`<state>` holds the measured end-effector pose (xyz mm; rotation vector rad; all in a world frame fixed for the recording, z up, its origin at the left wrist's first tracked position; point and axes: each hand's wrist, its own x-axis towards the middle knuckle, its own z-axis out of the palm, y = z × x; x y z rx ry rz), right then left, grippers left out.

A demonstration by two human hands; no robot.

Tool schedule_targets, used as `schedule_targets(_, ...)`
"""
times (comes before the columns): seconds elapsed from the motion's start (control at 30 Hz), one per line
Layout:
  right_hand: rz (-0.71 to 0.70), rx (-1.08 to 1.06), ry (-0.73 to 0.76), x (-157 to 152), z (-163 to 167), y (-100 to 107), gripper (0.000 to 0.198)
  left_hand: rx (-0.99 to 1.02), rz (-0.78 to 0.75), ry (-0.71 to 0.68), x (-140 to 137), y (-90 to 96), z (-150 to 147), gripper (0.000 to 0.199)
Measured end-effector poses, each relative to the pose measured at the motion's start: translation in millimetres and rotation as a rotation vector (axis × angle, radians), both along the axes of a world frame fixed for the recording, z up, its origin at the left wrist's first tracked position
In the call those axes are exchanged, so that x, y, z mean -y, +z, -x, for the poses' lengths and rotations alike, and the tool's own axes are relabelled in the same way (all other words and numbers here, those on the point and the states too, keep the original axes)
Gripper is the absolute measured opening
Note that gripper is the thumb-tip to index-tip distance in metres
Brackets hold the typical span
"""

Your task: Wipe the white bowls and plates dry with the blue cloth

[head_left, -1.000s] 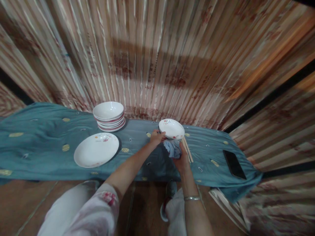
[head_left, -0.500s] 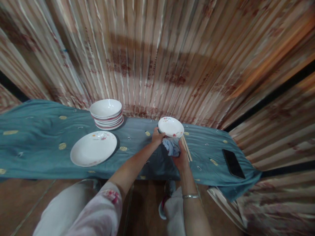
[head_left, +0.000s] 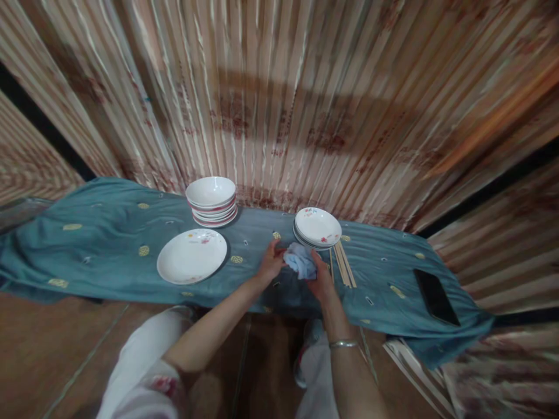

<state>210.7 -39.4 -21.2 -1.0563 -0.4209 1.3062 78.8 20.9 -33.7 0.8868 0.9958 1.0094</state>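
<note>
A crumpled light-blue cloth is bunched in my right hand, whose fingers are closed around its right side. My left hand is just left of the cloth with its fingers apart; whether a fingertip touches the cloth I cannot tell. Right behind the cloth stands a short stack of small white plates with a floral rim. Several wooden chopsticks lie to the right of that stack, partly hidden by my right hand.
On the left lies a large white oval plate with flowers. Behind it rises a stack of white bowls with red bands. A black phone rests at the right end of the teal tablecloth. A pleated curtain hangs behind.
My left hand has let go of the small plate's edge and drawn back toward me. The plate now sits on its stack. The cloth stays in my right hand, and the view has shifted left.
</note>
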Motion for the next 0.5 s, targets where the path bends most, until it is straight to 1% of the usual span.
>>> schedule_targets(0.1, 0.071, 0.079, 0.084, -0.5, 20.0, -3.1, 0.033, 0.02, -0.108, 0.04, 4.1, -0.5, 40.5, 0.049)
schedule_targets(0.2, 0.097, 0.164, 0.183, -1.2, 45.7, -8.2, 0.032, -0.061, -0.31, 0.146, -1.8, 5.2, 84.3, 0.041)
schedule_targets(0.27, 0.095, 0.189, 0.252, -2.0, 65.0, -11.8, 0.034, -0.177, -0.411, 0.236, -7.7, 12.0, 116.0, 0.041)
schedule_targets(0.37, 0.042, 0.212, 0.375, -4.1, 93.6, -17.3, 0.036, -0.404, -0.516, 0.414, -14.9, 18.9, 167.5, 0.042)
schedule_targets(0.43, -0.015, 0.205, 0.433, -6.2, 110.0, -21.3, 0.039, -0.585, -0.591, 0.514, -17.4, 16.8, 201.8, 0.043)
schedule_targets(0.5, -0.104, 0.153, 0.467, -8.9, 123.5, -25.7, 0.047, -0.725, -0.631, 0.605, -18.7, 8.7, 232.2, 0.043)
